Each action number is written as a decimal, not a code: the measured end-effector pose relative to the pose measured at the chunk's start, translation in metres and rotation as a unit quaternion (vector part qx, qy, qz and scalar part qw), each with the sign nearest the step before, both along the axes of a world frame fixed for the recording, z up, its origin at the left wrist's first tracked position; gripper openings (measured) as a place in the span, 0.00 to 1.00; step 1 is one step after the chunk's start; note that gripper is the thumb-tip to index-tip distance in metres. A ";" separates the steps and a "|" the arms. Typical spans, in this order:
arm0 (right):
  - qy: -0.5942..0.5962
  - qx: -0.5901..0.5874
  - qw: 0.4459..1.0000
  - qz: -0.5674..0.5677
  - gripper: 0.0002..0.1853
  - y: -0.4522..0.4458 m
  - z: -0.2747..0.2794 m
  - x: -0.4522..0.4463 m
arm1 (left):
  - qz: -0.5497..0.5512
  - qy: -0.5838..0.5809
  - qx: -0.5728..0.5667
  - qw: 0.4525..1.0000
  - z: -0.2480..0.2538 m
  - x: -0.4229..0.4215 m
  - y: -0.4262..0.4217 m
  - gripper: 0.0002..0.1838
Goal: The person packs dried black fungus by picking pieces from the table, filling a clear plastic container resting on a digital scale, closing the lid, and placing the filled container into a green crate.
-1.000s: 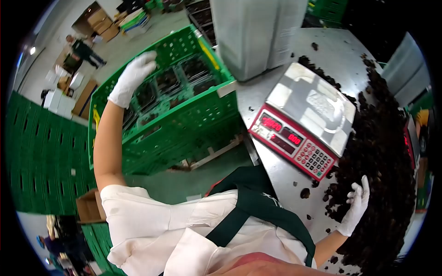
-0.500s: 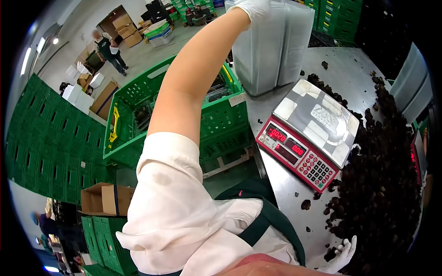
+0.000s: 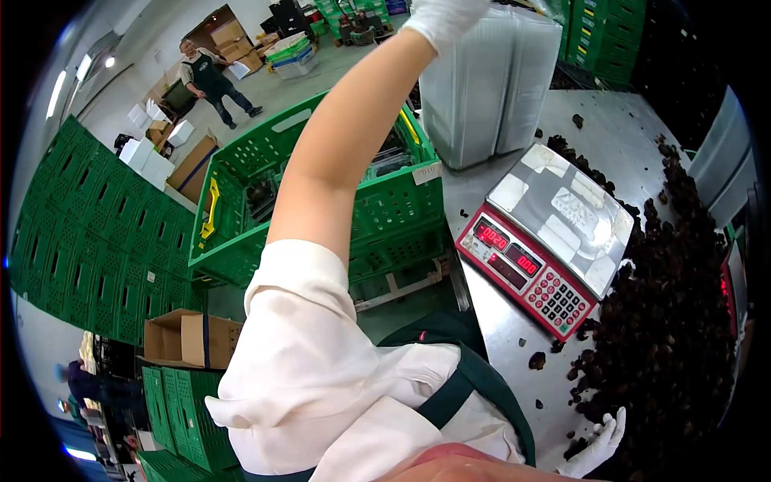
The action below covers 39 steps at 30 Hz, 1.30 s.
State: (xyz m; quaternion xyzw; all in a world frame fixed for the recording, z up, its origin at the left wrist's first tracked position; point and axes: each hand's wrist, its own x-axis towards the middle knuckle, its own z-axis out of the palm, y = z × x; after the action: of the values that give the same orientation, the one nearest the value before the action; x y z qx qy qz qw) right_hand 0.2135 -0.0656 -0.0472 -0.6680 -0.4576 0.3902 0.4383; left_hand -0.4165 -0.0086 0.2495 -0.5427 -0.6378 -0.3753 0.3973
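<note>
My left hand (image 3: 451,22), in a white glove, reaches to the top of tall stacks of clear plastic containers (image 3: 466,96). Its fingers run out at the upper edge of the picture, so their grip is hidden. Low on the right, my right hand (image 3: 596,447), also gloved, has its fingers apart and holds nothing visible. It is beside a large heap of dark brown, lumpy pieces (image 3: 675,321), whose kind I cannot make out. Between the stacks and the heap stands a red and silver weighing scale (image 3: 554,225), with lit red digits and a bare plate.
A green crate (image 3: 401,209) holding dark-filled clear packs stands left of the metal table (image 3: 502,321). Stacked green crates (image 3: 96,241) and an open cardboard box (image 3: 181,337) line the left. A person in dark overalls (image 3: 210,80) stands in the background; others are at lower left.
The whole view has shifted slightly, so most things appear a little further right and lower. The person in the background has turned and moved slightly right. My hands stay in nearly the same places.
</note>
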 end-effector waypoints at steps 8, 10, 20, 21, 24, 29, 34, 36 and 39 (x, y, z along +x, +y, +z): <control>0.036 0.055 0.998 -0.018 0.19 -0.017 0.017 -0.007 | -0.181 0.079 -0.189 0.962 -0.157 0.132 -0.034 0.19; -0.075 0.088 0.993 -0.033 0.19 -0.030 0.002 0.014 | -0.198 0.025 -0.288 0.936 -0.208 0.142 -0.032 0.27; -0.356 0.110 0.921 -0.117 0.33 -0.078 -0.030 0.042 | -0.249 -0.099 -0.355 0.895 -0.227 0.213 -0.054 0.34; -0.377 0.132 0.911 -0.099 0.35 -0.074 -0.035 0.038 | -0.306 -0.074 -0.278 0.908 -0.227 0.218 -0.056 0.34; -0.408 0.101 0.906 -0.059 0.41 -0.053 -0.048 0.024 | -0.335 -0.017 -0.224 0.915 -0.235 0.240 -0.076 0.32; -0.469 0.194 0.861 -0.035 0.45 0.026 -0.038 0.027 | -0.514 0.018 -0.261 0.817 -0.300 0.278 -0.089 0.30; -0.476 0.142 0.866 0.056 0.45 0.105 0.006 0.008 | -0.526 -0.040 -0.289 0.799 -0.365 0.298 -0.100 0.34; -0.465 0.113 0.865 0.153 0.41 0.109 0.018 -0.022 | -0.530 -0.047 -0.301 0.791 -0.358 0.310 -0.094 0.34; -0.458 0.210 0.839 0.206 0.35 0.092 -0.045 -0.061 | -0.529 -0.041 -0.310 0.789 -0.349 0.315 -0.091 0.31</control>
State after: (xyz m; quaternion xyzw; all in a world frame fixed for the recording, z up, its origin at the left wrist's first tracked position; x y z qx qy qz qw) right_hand 0.1528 0.0260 -0.0920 -0.5527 -0.8042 0.0157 0.2182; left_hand -0.1020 -0.0996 -0.0999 -0.8733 -0.3488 -0.3306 -0.0793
